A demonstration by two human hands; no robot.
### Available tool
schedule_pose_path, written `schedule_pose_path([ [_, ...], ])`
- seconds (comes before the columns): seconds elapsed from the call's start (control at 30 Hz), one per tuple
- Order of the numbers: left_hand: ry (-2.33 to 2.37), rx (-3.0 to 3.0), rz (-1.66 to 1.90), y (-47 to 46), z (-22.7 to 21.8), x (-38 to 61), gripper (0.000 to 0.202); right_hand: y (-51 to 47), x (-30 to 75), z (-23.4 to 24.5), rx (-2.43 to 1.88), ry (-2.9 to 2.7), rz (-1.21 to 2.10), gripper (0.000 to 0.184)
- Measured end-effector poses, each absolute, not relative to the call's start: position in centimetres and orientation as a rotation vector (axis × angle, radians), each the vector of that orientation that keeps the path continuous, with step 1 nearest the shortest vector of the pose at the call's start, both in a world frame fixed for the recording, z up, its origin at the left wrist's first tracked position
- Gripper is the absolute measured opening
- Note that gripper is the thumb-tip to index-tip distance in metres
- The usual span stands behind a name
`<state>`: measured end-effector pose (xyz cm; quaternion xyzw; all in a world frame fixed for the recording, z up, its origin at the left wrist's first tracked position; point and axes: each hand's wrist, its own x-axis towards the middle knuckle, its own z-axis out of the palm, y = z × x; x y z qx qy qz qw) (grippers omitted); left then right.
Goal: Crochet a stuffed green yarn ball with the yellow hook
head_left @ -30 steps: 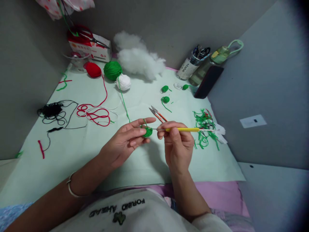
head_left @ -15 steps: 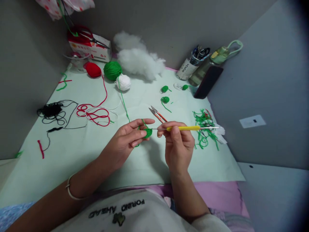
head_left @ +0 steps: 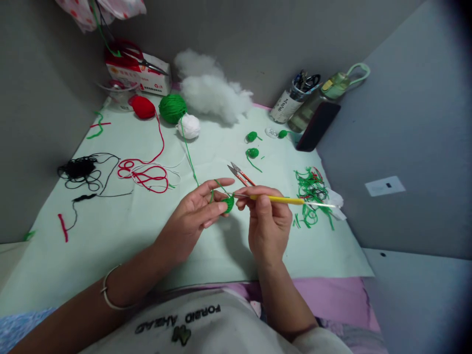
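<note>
Clearly, the left fingers (head_left: pixel 212 212) pinch a rounded, knobbly green yarn piece (head_left: pixel 229 204); the right fingers (head_left: pixel 264 207) grip a yellow-handled metal hook (head_left: pixel 282 199).

Grey back wall (head_left: pixel 295 34), bluish-grey right wall (head_left: pixel 416 113), pale green covered tabletop (head_left: pixel 320 255), dim light

Left forearm (head_left: pixel 136 273) slanted inward from the person's left; right forearm (head_left: pixel 285 297) rose more steeply. Left hand (head_left: pixel 188 211): index finger (head_left: pixel 219 183) nearly straight, pointing to the right, set apart from the thumb (head_left: pixel 211 213), which pressed forward in a pinch. Right hand (head_left: pixel 268 221): wrist roughly straight, thumb upright in a pen-like grip, remaining fingers curled. From where I stood, both hands' fingertips appeared close together; contact unclear.
</note>
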<state>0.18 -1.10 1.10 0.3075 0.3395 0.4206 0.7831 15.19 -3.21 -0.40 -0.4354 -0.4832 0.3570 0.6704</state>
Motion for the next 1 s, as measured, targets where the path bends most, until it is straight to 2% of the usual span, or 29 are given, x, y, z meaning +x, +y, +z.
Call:
schedule_pose_path([
  [0.1, 0.73, 0.668, 0.9, -1.0, 1.1, -0.1, 0.047, -2.9, 15.7, -0.2, -0.927, -1.004, 0.933, 0.02],
  [0.67, 0.761, 0.785, 0.901, -0.9, 0.6, -0.6, 0.037, -3.2, 16.4, 0.2, -0.96, -1.134, 0.953, 0.021],
  [0.87, 0.836, 0.858, 0.983, -1.2, 0.4, -0.7, 0.037, -4.0, 15.9, 0.7, -1.037, -1.263, 0.742, 0.02],
  [1.0, 0.859, 0.919, 0.974, -1.1, 0.6, -0.8, 0.034, -4.1, 15.8, 0.9, -1.02, -1.256, 0.724, 0.021],
])
